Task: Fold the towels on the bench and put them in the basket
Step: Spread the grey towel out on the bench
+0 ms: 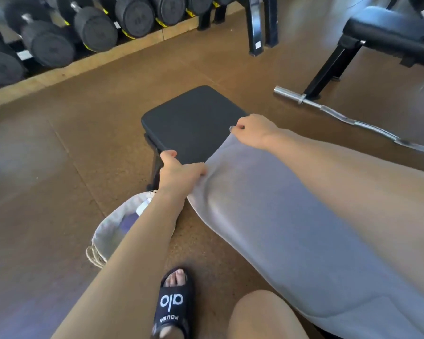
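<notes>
The basket point(113, 231) sits on the floor beside the bench's left edge, near the person's sandalled foot point(173, 304); something pale and folded seems to lie inside it already, though the forearm hides most of it, so some of the work looks done. One grey towel point(267, 228) lies spread lengthwise along the bench point(194, 123), not yet folded, covering its near part. Both arms reach forward over it. The left hand point(179, 172) pinches the towel's far corner at the bench's left edge, fingers curled round the cloth. The right hand point(252, 130) pinches the other far corner near the right edge. Beyond them the bench pad's far end lies bare.
</notes>
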Demonstrator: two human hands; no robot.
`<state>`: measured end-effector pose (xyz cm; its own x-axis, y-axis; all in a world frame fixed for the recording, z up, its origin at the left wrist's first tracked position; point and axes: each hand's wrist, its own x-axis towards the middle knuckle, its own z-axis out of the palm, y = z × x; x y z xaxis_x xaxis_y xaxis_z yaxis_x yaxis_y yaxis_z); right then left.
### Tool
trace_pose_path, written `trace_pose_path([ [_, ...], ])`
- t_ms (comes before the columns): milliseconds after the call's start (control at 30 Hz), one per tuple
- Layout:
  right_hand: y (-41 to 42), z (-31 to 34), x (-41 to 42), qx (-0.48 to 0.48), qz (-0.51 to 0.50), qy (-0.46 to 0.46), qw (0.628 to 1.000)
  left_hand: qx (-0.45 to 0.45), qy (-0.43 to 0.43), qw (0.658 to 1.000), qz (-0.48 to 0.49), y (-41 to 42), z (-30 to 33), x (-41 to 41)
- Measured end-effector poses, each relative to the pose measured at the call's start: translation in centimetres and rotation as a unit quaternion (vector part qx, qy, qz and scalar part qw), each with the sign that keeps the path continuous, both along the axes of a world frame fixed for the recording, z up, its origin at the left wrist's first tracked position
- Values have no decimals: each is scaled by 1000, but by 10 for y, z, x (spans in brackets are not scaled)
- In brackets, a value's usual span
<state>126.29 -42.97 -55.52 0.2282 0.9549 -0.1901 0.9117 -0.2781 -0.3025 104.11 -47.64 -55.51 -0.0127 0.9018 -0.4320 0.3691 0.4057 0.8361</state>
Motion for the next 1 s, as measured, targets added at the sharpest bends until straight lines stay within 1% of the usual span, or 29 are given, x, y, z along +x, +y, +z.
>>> trace_pose_path([
  [67,0,4,3,-8,7,4,1000,-26,1,1000,0,2,-2,0],
  [100,-1,7,4,-16,1,30,999,-40,2,999,5,3,-4,-1],
  [167,-5,14,6,-40,-23,112,993,-70,12,997,7,5,-6,-2],
  [233,-11,22,7,-66,-54,190,978,-98,23,995,-15,4,-9,-3],
  [267,-15,25,8,-84,-60,199,974,-108,29,993,-34,3,-9,-2],
  [333,-23,31,10,-130,-41,172,976,-110,58,989,-84,0,-9,-1],
  [367,-27,34,10,-155,-25,161,974,-108,87,984,-113,-3,-7,0],
  [467,-37,42,11,-232,9,179,956,-88,185,960,-193,-7,-4,0],
  [567,-42,45,14,-266,47,178,946,-20,238,942,-234,-9,-3,-1],
  [633,-45,44,15,-273,57,175,944,26,242,942,-233,-9,-4,-2],
  [767,-52,46,17,-256,66,144,953,84,198,948,-233,-10,-4,-1],
  [867,-49,49,18,-191,54,165,966,115,168,956,-210,-8,-3,0],
  [1000,-34,52,27,-73,19,187,980,148,154,964,-160,-3,-3,0],
])
